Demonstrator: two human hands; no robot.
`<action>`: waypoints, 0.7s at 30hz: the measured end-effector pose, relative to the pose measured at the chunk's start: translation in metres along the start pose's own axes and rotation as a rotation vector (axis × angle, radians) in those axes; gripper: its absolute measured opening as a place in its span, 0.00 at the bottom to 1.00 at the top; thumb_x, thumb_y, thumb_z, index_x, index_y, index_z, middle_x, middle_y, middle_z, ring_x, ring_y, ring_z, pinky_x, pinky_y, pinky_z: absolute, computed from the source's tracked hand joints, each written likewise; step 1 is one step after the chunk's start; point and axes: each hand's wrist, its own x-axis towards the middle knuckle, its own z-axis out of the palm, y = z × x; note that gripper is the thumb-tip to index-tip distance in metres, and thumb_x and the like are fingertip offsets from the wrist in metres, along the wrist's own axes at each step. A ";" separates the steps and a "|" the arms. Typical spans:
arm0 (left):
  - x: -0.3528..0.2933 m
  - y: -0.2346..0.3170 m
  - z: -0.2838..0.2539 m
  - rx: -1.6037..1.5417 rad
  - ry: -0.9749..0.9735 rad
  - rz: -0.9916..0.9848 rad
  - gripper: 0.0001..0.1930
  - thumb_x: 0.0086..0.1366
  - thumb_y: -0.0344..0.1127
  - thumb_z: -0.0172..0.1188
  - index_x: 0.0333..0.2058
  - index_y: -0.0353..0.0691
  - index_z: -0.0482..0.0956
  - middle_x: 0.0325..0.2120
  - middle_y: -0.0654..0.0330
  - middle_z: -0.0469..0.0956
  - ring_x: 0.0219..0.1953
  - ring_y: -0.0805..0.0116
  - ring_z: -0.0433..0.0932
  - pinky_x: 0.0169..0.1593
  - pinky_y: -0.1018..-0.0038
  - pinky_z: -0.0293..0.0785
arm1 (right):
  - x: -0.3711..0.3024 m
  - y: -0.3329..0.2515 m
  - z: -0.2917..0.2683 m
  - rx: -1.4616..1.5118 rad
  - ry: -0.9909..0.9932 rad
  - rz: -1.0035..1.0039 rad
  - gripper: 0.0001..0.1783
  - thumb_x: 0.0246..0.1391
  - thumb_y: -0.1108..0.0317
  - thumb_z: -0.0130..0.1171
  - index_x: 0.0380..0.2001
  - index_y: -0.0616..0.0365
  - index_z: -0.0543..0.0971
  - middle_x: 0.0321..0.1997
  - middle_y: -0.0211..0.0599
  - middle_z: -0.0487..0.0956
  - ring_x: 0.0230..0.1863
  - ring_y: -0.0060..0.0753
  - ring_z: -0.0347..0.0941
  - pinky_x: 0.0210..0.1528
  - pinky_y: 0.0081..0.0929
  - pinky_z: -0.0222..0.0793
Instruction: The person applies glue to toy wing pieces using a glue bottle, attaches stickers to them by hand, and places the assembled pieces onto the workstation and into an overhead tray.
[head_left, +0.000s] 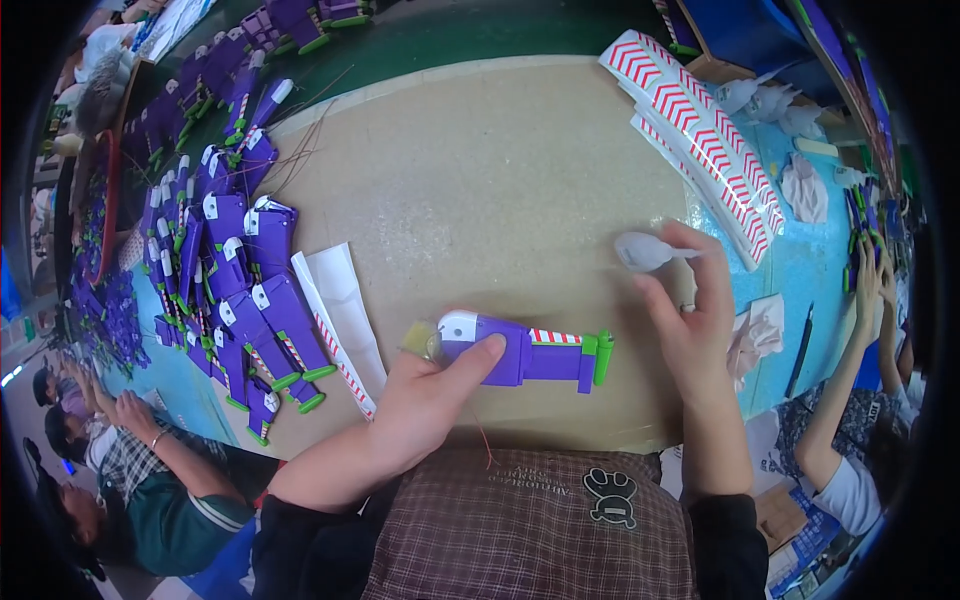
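Observation:
My left hand [425, 395] grips a purple plastic toy part [500, 352], thumb pressed on its upper face. The part has a white rounded end with a dark hole, a red-and-white striped sticker along its upper edge and a green piece at its right end. By my left fingers is a small yellowish, see-through piece [418, 338]. My right hand [700, 320] is raised to the right of the part, fingers curled. A small white teardrop-shaped wad [642, 252] hangs from it, its thin tail at the index finger. The thumb is apart from the wad.
Similar purple parts [240, 290] are heaped at the left, beside a white sticker strip [340, 300]. Striped sticker sheets [700, 130] lie at the far right. Crumpled cloths [805, 190] and a dark thin tool [803, 350] rest on the blue surface. Co-workers sit on both sides.

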 end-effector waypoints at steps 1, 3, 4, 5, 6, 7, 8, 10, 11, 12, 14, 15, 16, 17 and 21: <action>0.000 -0.002 -0.001 0.007 0.000 0.001 0.08 0.64 0.32 0.54 0.39 0.34 0.73 0.33 0.63 0.77 0.36 0.78 0.74 0.39 0.79 0.72 | -0.004 0.000 0.000 0.027 0.023 0.101 0.27 0.38 0.74 0.67 0.43 0.65 0.68 0.40 0.41 0.70 0.43 0.38 0.69 0.47 0.28 0.65; -0.002 -0.004 -0.003 0.007 0.007 0.002 0.08 0.64 0.32 0.54 0.39 0.34 0.73 0.33 0.63 0.77 0.36 0.78 0.75 0.40 0.79 0.72 | -0.018 -0.013 -0.015 0.008 0.031 0.040 0.28 0.35 0.72 0.69 0.42 0.63 0.69 0.41 0.42 0.70 0.43 0.38 0.69 0.48 0.28 0.65; -0.003 -0.005 -0.002 -0.012 -0.003 -0.026 0.08 0.64 0.32 0.54 0.38 0.34 0.73 0.33 0.63 0.77 0.36 0.78 0.75 0.40 0.79 0.72 | -0.022 -0.027 -0.021 0.128 -0.164 0.033 0.31 0.33 0.71 0.71 0.43 0.62 0.69 0.42 0.41 0.71 0.43 0.39 0.70 0.48 0.29 0.65; -0.005 -0.006 -0.002 -0.030 -0.020 -0.058 0.08 0.64 0.32 0.54 0.38 0.33 0.74 0.33 0.63 0.77 0.36 0.77 0.75 0.40 0.78 0.72 | -0.025 -0.038 -0.022 0.243 -0.355 0.032 0.34 0.30 0.70 0.72 0.44 0.62 0.68 0.42 0.40 0.72 0.43 0.39 0.70 0.49 0.30 0.65; -0.008 -0.008 -0.002 -0.032 -0.022 -0.063 0.08 0.64 0.32 0.54 0.38 0.33 0.74 0.33 0.63 0.77 0.36 0.77 0.75 0.40 0.78 0.72 | -0.027 -0.045 -0.017 0.241 -0.357 0.036 0.34 0.30 0.70 0.72 0.44 0.62 0.68 0.42 0.40 0.72 0.43 0.39 0.70 0.49 0.30 0.65; -0.009 -0.009 0.000 -0.063 -0.049 -0.069 0.08 0.64 0.32 0.53 0.38 0.33 0.74 0.33 0.63 0.77 0.36 0.77 0.75 0.40 0.78 0.72 | -0.029 -0.050 -0.011 0.217 -0.413 -0.047 0.34 0.30 0.70 0.72 0.44 0.62 0.69 0.42 0.42 0.71 0.43 0.41 0.70 0.47 0.32 0.66; -0.012 -0.011 0.000 -0.095 -0.074 -0.074 0.08 0.64 0.32 0.53 0.37 0.33 0.75 0.33 0.63 0.77 0.36 0.78 0.74 0.40 0.78 0.72 | -0.030 -0.055 -0.005 0.194 -0.469 -0.130 0.34 0.31 0.69 0.72 0.45 0.62 0.69 0.43 0.44 0.71 0.44 0.44 0.70 0.46 0.33 0.68; -0.017 -0.019 -0.003 -0.090 -0.078 -0.068 0.07 0.64 0.31 0.53 0.38 0.34 0.74 0.33 0.63 0.76 0.35 0.78 0.74 0.39 0.79 0.71 | -0.028 -0.062 0.008 0.257 -0.470 -0.181 0.33 0.31 0.69 0.72 0.45 0.62 0.70 0.43 0.45 0.71 0.43 0.44 0.71 0.44 0.34 0.69; -0.019 -0.022 -0.005 -0.083 -0.075 -0.057 0.07 0.63 0.30 0.54 0.39 0.35 0.73 0.33 0.63 0.75 0.35 0.79 0.73 0.39 0.79 0.71 | -0.026 -0.063 0.014 0.326 -0.470 -0.238 0.33 0.31 0.69 0.72 0.45 0.63 0.71 0.43 0.46 0.72 0.43 0.45 0.72 0.43 0.34 0.70; -0.020 -0.024 -0.008 -0.089 -0.070 -0.053 0.07 0.63 0.30 0.54 0.39 0.35 0.73 0.33 0.63 0.75 0.35 0.79 0.73 0.39 0.79 0.71 | -0.028 -0.062 0.019 0.326 -0.477 -0.244 0.33 0.31 0.69 0.72 0.45 0.63 0.71 0.43 0.46 0.72 0.43 0.45 0.72 0.43 0.34 0.70; -0.022 -0.025 -0.015 0.064 -0.041 0.096 0.09 0.60 0.27 0.56 0.40 0.36 0.70 0.32 0.65 0.73 0.35 0.80 0.72 0.38 0.81 0.70 | -0.029 -0.062 0.031 0.364 -0.390 -0.349 0.31 0.31 0.69 0.71 0.44 0.63 0.74 0.43 0.44 0.74 0.42 0.42 0.73 0.41 0.32 0.71; -0.025 -0.022 -0.019 0.057 -0.024 0.100 0.09 0.60 0.27 0.56 0.40 0.36 0.70 0.32 0.65 0.73 0.35 0.80 0.72 0.38 0.81 0.70 | -0.028 -0.066 0.036 0.372 -0.403 -0.360 0.31 0.31 0.69 0.71 0.44 0.63 0.74 0.43 0.44 0.74 0.42 0.42 0.73 0.41 0.32 0.71; -0.028 -0.015 -0.024 0.066 -0.064 0.132 0.11 0.59 0.26 0.57 0.40 0.37 0.69 0.32 0.65 0.72 0.35 0.81 0.71 0.38 0.81 0.70 | -0.030 -0.072 0.040 0.346 -0.360 -0.398 0.30 0.31 0.68 0.72 0.43 0.63 0.74 0.42 0.43 0.74 0.41 0.41 0.74 0.40 0.31 0.72; -0.031 -0.008 -0.029 0.076 -0.102 0.165 0.13 0.57 0.25 0.58 0.41 0.38 0.67 0.31 0.66 0.71 0.35 0.81 0.70 0.38 0.81 0.69 | -0.030 -0.078 0.046 0.322 -0.316 -0.435 0.30 0.31 0.66 0.72 0.42 0.63 0.75 0.41 0.42 0.75 0.40 0.40 0.74 0.39 0.30 0.72; -0.063 0.010 -0.078 0.285 -0.065 0.348 0.15 0.56 0.24 0.58 0.42 0.38 0.66 0.33 0.61 0.72 0.37 0.75 0.73 0.42 0.75 0.71 | -0.008 -0.112 0.057 0.468 -0.474 -0.447 0.31 0.32 0.63 0.70 0.45 0.61 0.74 0.43 0.41 0.75 0.43 0.39 0.74 0.43 0.33 0.71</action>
